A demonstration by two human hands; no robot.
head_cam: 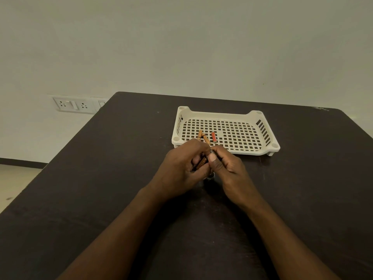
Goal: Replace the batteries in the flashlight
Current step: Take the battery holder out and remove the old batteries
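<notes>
At the centre of the frame, I am gripping the flashlight's battery holder (200, 163) in my left hand (182, 165) while my right hand (225, 168) is pinching its end, three batteries (206, 139) lying in the tray (262, 151), so I judge myself midway.

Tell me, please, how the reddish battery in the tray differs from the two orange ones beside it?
The reddish battery lies alone, right of the orange batteries, which touch or overlap near their ends. It looks redder and slightly shorter than the orange batteries. All three lie flat near the front left of the white tray, untouched by either hand.
</notes>
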